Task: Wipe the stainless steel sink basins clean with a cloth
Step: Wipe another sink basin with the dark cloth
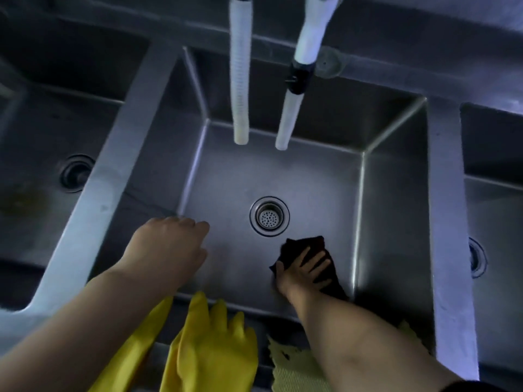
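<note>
Basin (311,176) fills mid-frame; we see its drain (269,216) just up-left of the dark cloth (305,247), lower right. Our right hand (304,268) presses it flat-fingered, nearer than the empty, loosely curled left hand (167,244).

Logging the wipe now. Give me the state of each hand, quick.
Left hand: over the basin floor, holds nothing; its fingers are turned away, so open or shut cannot be told.
Right hand: open, fingers spread flat, pressing the cloth.
</note>
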The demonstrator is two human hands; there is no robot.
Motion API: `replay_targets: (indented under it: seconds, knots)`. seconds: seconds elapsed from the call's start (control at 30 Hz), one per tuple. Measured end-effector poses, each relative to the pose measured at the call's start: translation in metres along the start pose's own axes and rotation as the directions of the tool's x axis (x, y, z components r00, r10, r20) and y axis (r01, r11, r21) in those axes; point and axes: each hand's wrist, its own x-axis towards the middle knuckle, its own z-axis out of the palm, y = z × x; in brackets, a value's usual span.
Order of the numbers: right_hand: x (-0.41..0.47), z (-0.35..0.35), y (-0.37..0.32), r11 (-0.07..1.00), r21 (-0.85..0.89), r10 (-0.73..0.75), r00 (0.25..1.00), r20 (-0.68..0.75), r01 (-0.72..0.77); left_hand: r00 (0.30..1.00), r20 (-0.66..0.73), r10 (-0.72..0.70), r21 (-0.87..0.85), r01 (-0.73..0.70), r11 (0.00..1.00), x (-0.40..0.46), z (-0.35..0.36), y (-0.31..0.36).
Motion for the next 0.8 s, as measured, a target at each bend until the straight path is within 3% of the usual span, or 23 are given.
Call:
replay_targets:
  seconds: [0.13,0.27,0.37,0.5,0.6,0.7,0.8]
  knots:
    - [-0.004,0.008,-0.008,0.899,-0.279,-0.347,0.938,0.02,0.339,0.997,-0.057,-0.052,-0.041,0.05,0.998,-0.027,-0.005,-0.011]
    - [-0.006,-0.007,-0.012,0.575,-0.516,-0.622,0.749,0.228,0.635,0.987,-0.086,-0.135,-0.118,0.124,0.985,-0.047,-0.007,-0.012]
    - [-0.007,-0.022,-0.007,0.405,-0.556,-0.67,0.649,0.361,0.726,0.978,-0.112,-0.178,-0.152,0.16,0.975,-0.067,-0.008,-0.012]
    - [-0.021,-0.043,-0.007,0.513,-0.518,-0.58,0.721,0.378,0.684,0.956,-0.168,-0.24,-0.205,0.204,0.957,-0.1,-0.011,-0.021]
    - [-0.042,-0.064,-0.011,0.604,-0.462,-0.617,0.748,0.244,0.649,0.944,-0.156,-0.289,-0.275,0.24,0.931,-0.126,-0.014,-0.027]
    - [-0.074,-0.082,-0.021,0.728,-0.218,-0.655,0.753,0.062,0.65,0.931,-0.191,-0.31,-0.355,0.229,0.906,-0.147,-0.019,-0.031]
    - [-0.115,-0.098,-0.04,0.737,0.035,-0.671,0.737,-0.084,0.675,0.916,-0.23,-0.328,-0.364,0.232,0.902,-0.161,-0.023,-0.041]
